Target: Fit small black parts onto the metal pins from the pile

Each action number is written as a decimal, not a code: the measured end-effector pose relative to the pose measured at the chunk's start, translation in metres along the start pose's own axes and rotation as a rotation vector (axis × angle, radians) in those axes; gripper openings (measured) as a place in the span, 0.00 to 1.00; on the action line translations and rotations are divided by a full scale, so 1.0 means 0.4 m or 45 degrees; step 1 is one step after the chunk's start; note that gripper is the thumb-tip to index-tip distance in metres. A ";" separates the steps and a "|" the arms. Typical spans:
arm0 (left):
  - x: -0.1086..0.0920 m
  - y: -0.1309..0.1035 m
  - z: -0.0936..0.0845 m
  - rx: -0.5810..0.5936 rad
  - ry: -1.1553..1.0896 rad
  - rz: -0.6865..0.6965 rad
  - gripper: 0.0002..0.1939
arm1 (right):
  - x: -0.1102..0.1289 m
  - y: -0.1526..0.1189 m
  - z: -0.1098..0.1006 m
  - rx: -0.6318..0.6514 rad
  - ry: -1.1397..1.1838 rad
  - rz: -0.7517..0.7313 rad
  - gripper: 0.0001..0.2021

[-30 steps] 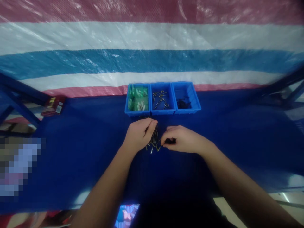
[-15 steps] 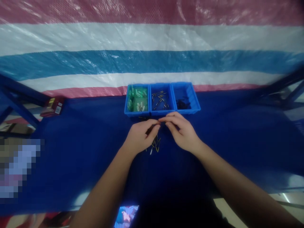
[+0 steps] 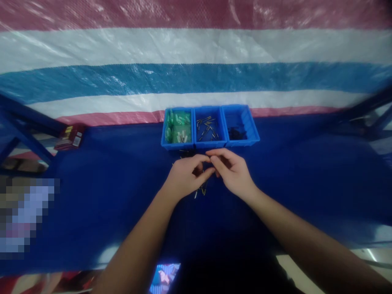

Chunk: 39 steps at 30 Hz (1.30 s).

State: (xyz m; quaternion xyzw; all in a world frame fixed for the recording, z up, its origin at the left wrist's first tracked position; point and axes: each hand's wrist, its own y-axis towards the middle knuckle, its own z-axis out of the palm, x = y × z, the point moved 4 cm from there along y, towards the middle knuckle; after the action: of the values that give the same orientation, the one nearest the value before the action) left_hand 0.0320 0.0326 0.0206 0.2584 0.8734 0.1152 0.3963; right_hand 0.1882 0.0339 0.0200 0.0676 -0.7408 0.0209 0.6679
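Over the blue table, my left hand (image 3: 188, 173) and my right hand (image 3: 234, 171) meet at the fingertips. Both are closed in a pinch, and whatever lies between the fingers is too small or too hidden to make out. Several thin metal pins, brass and silver in colour, form a loose pile (image 3: 203, 188) on the table, partly covered by my left hand. Some small dark pieces (image 3: 186, 153) lie just behind that hand, in front of the bins.
Three joined blue bins stand behind my hands: the left bin (image 3: 177, 145) with green bags and pale pieces, the middle bin (image 3: 210, 144) with thin metal pins, the right bin (image 3: 254, 132) with dark pieces. A dark red box (image 3: 70, 137) sits at the left. A striped sheet (image 3: 196, 49) hangs behind.
My left hand has shifted slightly right, covering more of the pin pile. The right thumb has come up against the left fingertips, closing the gap between the hands.
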 end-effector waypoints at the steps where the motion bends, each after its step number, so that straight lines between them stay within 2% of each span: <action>1: 0.001 0.000 0.000 -0.003 0.011 0.001 0.09 | -0.001 0.001 0.000 0.002 0.008 0.008 0.09; 13: -0.006 0.004 -0.005 -0.034 0.047 0.015 0.06 | -0.008 0.008 -0.008 -0.081 0.098 0.003 0.10; 18: -0.003 0.008 -0.015 -0.070 0.084 0.002 0.05 | -0.007 0.008 -0.006 -0.059 0.063 0.009 0.10; 22: 0.001 0.007 -0.015 -0.075 0.115 0.014 0.06 | -0.008 0.008 -0.008 -0.024 -0.037 -0.002 0.09; 29: 0.005 0.007 -0.016 -0.072 0.078 0.009 0.07 | 0.022 0.012 -0.029 -0.015 -0.296 -0.174 0.06; 36: 0.004 0.006 -0.018 -0.118 0.025 -0.038 0.08 | 0.020 0.011 -0.030 -0.056 -0.336 -0.185 0.06; 39: 0.007 0.007 -0.016 -0.085 0.061 -0.035 0.07 | 0.020 0.011 -0.026 -0.049 -0.340 -0.194 0.06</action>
State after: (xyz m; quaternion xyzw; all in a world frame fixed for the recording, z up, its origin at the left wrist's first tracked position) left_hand 0.0267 0.0364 0.0240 0.2301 0.8818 0.1450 0.3852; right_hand 0.1972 0.0388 0.0294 0.1128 -0.8160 -0.0532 0.5645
